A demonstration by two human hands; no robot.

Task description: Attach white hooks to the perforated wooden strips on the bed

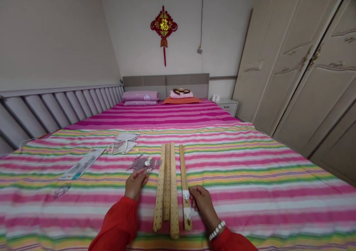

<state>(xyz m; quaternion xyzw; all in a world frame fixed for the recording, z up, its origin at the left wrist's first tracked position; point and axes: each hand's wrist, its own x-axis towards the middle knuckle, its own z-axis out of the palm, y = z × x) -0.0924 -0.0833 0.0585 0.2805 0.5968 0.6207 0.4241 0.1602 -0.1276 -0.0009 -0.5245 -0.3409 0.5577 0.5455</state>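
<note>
My left hand (135, 184) is at the near edge of a clear plastic bag (140, 162) of small parts, its fingers closed on that edge. A round white piece (147, 162) shows on the bag. To the right lies a perforated wooden strip (183, 169) with two white hooks on its near part. My right hand (202, 201) has its thumb and forefinger pinched at the side of the upper white hook (185, 195). Nearer to me on the same strip is the lower white hook (187, 214). Three more perforated wooden strips (173, 191) lie side by side between my hands.
Striped cloth (250, 162) covers the bed. On the left lie a long blister pack (83, 164), some opened packaging (124, 143) and a small crumpled clear item (62, 190). Folded bedding (141, 96) sits by the headboard (144, 83). A wardrobe (294, 73) stands at right.
</note>
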